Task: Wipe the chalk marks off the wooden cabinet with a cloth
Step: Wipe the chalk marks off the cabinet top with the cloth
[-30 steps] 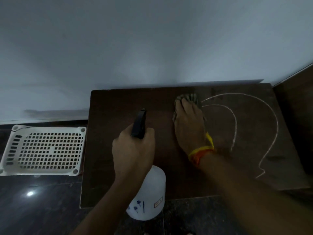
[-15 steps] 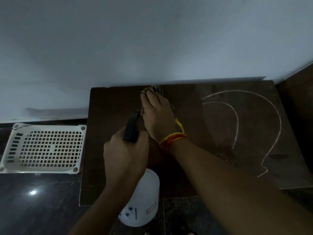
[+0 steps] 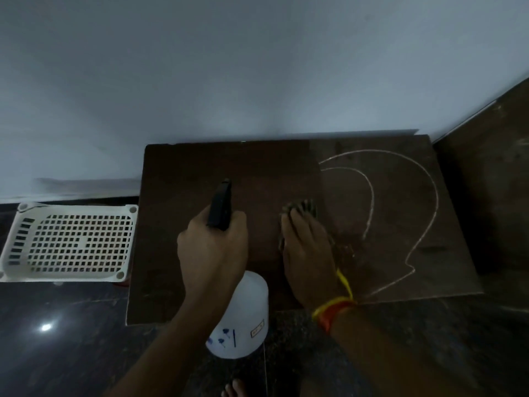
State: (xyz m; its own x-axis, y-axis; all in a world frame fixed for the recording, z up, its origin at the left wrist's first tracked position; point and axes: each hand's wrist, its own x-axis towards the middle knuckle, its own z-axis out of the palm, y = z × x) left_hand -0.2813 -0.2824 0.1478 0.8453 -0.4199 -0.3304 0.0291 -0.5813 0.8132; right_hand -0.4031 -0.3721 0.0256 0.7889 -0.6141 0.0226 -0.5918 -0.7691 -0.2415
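Observation:
The dark wooden cabinet top (image 3: 186, 173) stands against a white wall. White chalk marks (image 3: 432, 190) curve across its right half; the left half looks wiped and darker. My right hand (image 3: 307, 253) presses flat on a striped cloth (image 3: 306, 207) near the middle of the top, just left of the inner chalk arc. My left hand (image 3: 213, 247) grips the black trigger head (image 3: 220, 206) of a white spray bottle (image 3: 243, 319), held over the cabinet's front edge.
A white perforated plastic rack (image 3: 74, 242) lies on the dark floor to the left of the cabinet. A dark wooden panel (image 3: 492, 181) rises at the right. My bare toes (image 3: 236, 389) show at the bottom.
My right hand slid the cloth from the back left of the top toward the front and right, beside the chalk arcs. My left hand and the bottle shifted slightly right.

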